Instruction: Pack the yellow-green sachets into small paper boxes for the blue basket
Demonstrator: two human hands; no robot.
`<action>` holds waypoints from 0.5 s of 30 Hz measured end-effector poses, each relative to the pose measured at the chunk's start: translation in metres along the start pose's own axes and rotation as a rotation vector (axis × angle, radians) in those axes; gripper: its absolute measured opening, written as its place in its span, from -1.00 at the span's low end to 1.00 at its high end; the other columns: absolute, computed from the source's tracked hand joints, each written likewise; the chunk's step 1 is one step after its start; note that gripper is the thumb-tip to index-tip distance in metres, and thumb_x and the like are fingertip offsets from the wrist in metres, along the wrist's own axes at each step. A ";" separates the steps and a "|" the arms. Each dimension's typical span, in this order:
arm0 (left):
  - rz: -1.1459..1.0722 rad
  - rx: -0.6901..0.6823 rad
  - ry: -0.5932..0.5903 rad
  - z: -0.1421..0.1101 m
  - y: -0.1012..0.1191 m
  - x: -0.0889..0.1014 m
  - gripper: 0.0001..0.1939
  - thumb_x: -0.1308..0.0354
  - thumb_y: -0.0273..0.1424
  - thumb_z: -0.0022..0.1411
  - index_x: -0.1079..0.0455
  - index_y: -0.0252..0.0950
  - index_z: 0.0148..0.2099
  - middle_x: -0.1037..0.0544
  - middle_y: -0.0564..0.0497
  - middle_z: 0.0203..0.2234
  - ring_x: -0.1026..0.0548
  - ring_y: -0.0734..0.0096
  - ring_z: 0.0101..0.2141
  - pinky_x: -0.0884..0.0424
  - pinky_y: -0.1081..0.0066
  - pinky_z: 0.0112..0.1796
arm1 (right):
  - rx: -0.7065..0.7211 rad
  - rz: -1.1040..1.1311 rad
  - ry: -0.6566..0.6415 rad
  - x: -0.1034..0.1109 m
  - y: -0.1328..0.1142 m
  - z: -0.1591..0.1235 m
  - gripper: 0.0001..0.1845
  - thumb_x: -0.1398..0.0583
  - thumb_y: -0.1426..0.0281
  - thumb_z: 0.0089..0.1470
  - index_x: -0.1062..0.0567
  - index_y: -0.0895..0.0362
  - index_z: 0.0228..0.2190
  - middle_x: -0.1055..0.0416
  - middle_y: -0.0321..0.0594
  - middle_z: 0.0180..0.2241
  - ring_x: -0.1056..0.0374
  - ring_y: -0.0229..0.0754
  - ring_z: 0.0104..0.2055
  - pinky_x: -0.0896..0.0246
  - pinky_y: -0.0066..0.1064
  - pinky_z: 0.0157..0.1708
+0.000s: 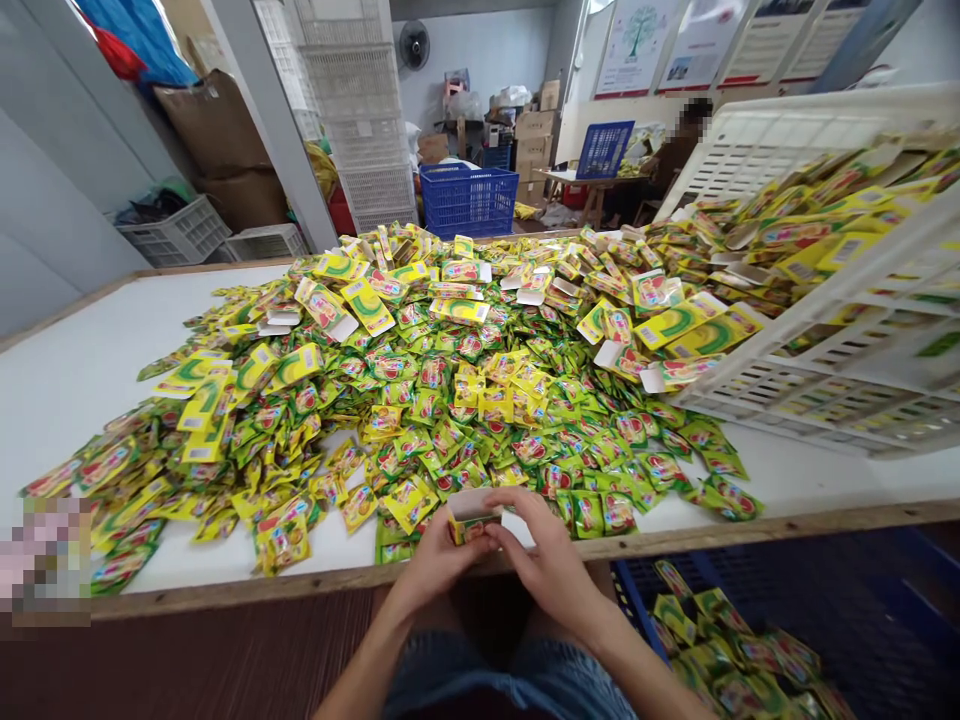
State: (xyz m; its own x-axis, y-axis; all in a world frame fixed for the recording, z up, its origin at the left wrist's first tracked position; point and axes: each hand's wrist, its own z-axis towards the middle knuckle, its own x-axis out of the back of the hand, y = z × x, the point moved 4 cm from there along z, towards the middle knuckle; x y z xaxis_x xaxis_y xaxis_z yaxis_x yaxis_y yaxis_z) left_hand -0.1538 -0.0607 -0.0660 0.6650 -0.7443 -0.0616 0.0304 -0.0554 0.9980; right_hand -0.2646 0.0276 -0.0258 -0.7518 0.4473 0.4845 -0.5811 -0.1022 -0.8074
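At the table's front edge, both my hands hold one small cardboard box (471, 503) with its white inner flap showing. My left hand (435, 560) is closed round its left side. My right hand (541, 562) pinches it from the right, fingertips at the opening. Part of a printed packet or panel shows between the fingers; I cannot tell which. Green and yellow sachets (450, 440) lie heaped just beyond my hands. Yellow-green cartons (367, 305), some with white flaps out, lie on top of the heap farther back.
A white plastic crate (832, 400) full of cartons lies tipped at the right of the white table (67, 370). Below the edge at right, a blue crate (637, 610) holds sachets. Behind stand a blue basket (469, 200), stacked white crates (364, 120) and a seated person (675, 155).
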 end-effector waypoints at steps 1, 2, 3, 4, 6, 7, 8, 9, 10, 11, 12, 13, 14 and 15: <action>-0.001 0.005 0.013 -0.002 -0.001 0.000 -0.55 -0.32 -0.27 0.01 -0.35 -0.27 -0.05 -0.52 -0.11 -0.15 -0.47 0.18 -0.13 -0.37 0.26 -0.09 | -0.017 0.034 0.042 -0.002 0.005 -0.003 -0.76 -0.11 0.47 0.15 -0.33 0.03 -0.11 -0.38 -0.22 -0.14 -0.28 -0.15 -0.07 -0.22 -0.26 -0.08; 0.000 -0.006 0.049 -0.004 -0.001 0.001 -0.55 -0.32 -0.30 0.03 -0.31 -0.26 -0.03 -0.52 -0.09 -0.17 -0.48 0.22 -0.15 -0.38 0.28 -0.11 | -0.033 0.061 0.084 -0.004 0.009 -0.006 -0.76 -0.11 0.46 0.15 -0.32 0.04 -0.11 -0.37 -0.21 -0.16 -0.30 -0.15 -0.09 -0.23 -0.28 -0.10; 0.005 -0.041 0.110 -0.007 -0.001 0.003 -0.53 -0.30 -0.34 0.06 -0.26 -0.23 0.00 -0.51 -0.07 -0.18 -0.49 0.25 -0.17 -0.38 0.30 -0.12 | -0.044 0.082 0.123 -0.006 0.013 -0.008 -0.76 -0.13 0.45 0.14 -0.31 0.04 -0.12 -0.37 -0.21 -0.17 -0.31 -0.16 -0.11 -0.25 -0.30 -0.12; 0.014 -0.093 0.179 -0.011 -0.001 0.006 -0.52 -0.27 -0.37 0.09 -0.21 -0.21 0.03 -0.50 -0.06 -0.17 -0.49 0.27 -0.17 -0.39 0.31 -0.13 | -0.042 0.096 0.158 -0.008 0.015 -0.010 -0.76 -0.14 0.44 0.13 -0.30 0.05 -0.13 -0.37 -0.21 -0.20 -0.32 -0.16 -0.14 -0.27 -0.32 -0.15; 0.055 -0.204 0.287 -0.019 -0.002 0.013 -0.56 -0.21 -0.41 0.15 -0.16 -0.18 0.05 -0.47 -0.05 -0.14 -0.48 0.30 -0.15 -0.39 0.31 -0.12 | 0.005 0.091 0.207 -0.011 0.016 -0.013 -0.76 -0.16 0.44 0.12 -0.30 0.05 -0.14 -0.37 -0.21 -0.23 -0.33 -0.17 -0.16 -0.28 -0.34 -0.17; 0.086 -0.246 0.310 -0.022 -0.004 0.016 -0.60 -0.19 -0.43 0.17 -0.18 -0.18 0.04 -0.45 -0.06 -0.13 -0.48 0.29 -0.14 -0.39 0.31 -0.12 | 0.047 0.070 0.223 -0.012 0.016 -0.013 -0.75 -0.15 0.45 0.12 -0.30 0.05 -0.13 -0.38 -0.21 -0.23 -0.33 -0.17 -0.16 -0.27 -0.33 -0.15; 0.126 -0.270 0.313 -0.024 -0.006 0.018 -0.65 -0.16 -0.44 0.19 -0.22 -0.18 0.03 -0.44 -0.06 -0.12 -0.47 0.29 -0.13 -0.40 0.31 -0.11 | 0.088 0.044 0.234 -0.013 0.015 -0.014 -0.75 -0.15 0.47 0.13 -0.31 0.04 -0.12 -0.38 -0.21 -0.22 -0.32 -0.17 -0.14 -0.26 -0.32 -0.13; 0.173 -0.278 0.301 -0.026 -0.008 0.020 -0.69 -0.14 -0.45 0.20 -0.27 -0.18 0.01 -0.44 -0.06 -0.11 -0.46 0.28 -0.12 -0.40 0.31 -0.11 | 0.122 0.019 0.236 -0.014 0.014 -0.014 -0.74 -0.13 0.48 0.14 -0.32 0.04 -0.12 -0.39 -0.20 -0.21 -0.31 -0.16 -0.12 -0.26 -0.31 -0.11; 0.222 -0.280 0.286 -0.026 -0.008 0.022 -0.72 -0.13 -0.45 0.21 -0.31 -0.19 -0.01 -0.43 -0.07 -0.11 -0.45 0.27 -0.11 -0.39 0.32 -0.10 | 0.144 0.000 0.230 -0.015 0.013 -0.014 -0.74 -0.12 0.49 0.14 -0.34 0.04 -0.11 -0.39 -0.18 -0.20 -0.31 -0.15 -0.10 -0.26 -0.30 -0.11; 0.267 -0.280 0.271 -0.026 -0.008 0.023 -0.74 -0.12 -0.46 0.21 -0.34 -0.20 -0.03 -0.44 -0.07 -0.12 -0.44 0.26 -0.11 -0.39 0.32 -0.10 | 0.154 -0.012 0.220 -0.015 0.013 -0.013 -0.74 -0.10 0.50 0.15 -0.36 0.04 -0.11 -0.38 -0.17 -0.19 -0.30 -0.15 -0.10 -0.26 -0.29 -0.11; 0.303 -0.280 0.254 -0.026 -0.005 0.024 -0.77 -0.11 -0.47 0.22 -0.36 -0.22 -0.05 -0.44 -0.07 -0.13 -0.44 0.26 -0.11 -0.40 0.32 -0.11 | 0.156 -0.018 0.203 -0.015 0.012 -0.012 -0.75 -0.09 0.50 0.16 -0.38 0.05 -0.12 -0.38 -0.15 -0.19 -0.30 -0.14 -0.09 -0.27 -0.28 -0.12; 0.332 -0.281 0.236 -0.026 -0.002 0.024 -0.79 -0.10 -0.47 0.22 -0.38 -0.23 -0.08 -0.45 -0.08 -0.16 -0.44 0.26 -0.13 -0.40 0.33 -0.12 | 0.154 -0.018 0.180 -0.015 0.011 -0.010 -0.76 -0.08 0.50 0.17 -0.40 0.06 -0.13 -0.38 -0.14 -0.20 -0.31 -0.14 -0.10 -0.28 -0.29 -0.13; 0.350 -0.282 0.221 -0.025 0.002 0.024 -0.82 -0.09 -0.48 0.22 -0.38 -0.25 -0.11 -0.46 -0.08 -0.19 -0.45 0.26 -0.15 -0.41 0.34 -0.14 | 0.153 -0.013 0.155 -0.014 0.009 -0.007 -0.77 -0.07 0.49 0.18 -0.42 0.07 -0.14 -0.38 -0.13 -0.21 -0.31 -0.14 -0.12 -0.29 -0.29 -0.15; 0.357 -0.283 0.212 -0.025 0.005 0.024 -0.84 -0.09 -0.48 0.22 -0.38 -0.26 -0.13 -0.46 -0.08 -0.20 -0.46 0.26 -0.16 -0.42 0.34 -0.16 | 0.153 -0.005 0.136 -0.013 0.007 -0.005 -0.78 -0.08 0.48 0.18 -0.43 0.08 -0.16 -0.38 -0.13 -0.22 -0.32 -0.14 -0.13 -0.30 -0.29 -0.16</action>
State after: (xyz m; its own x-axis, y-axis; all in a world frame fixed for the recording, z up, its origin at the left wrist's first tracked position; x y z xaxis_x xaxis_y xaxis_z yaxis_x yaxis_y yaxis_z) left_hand -0.1189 -0.0617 -0.0618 0.8072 -0.5304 0.2592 -0.0448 0.3827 0.9228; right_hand -0.2574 0.0258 -0.0393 -0.7061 0.5626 0.4301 -0.6330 -0.2291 -0.7395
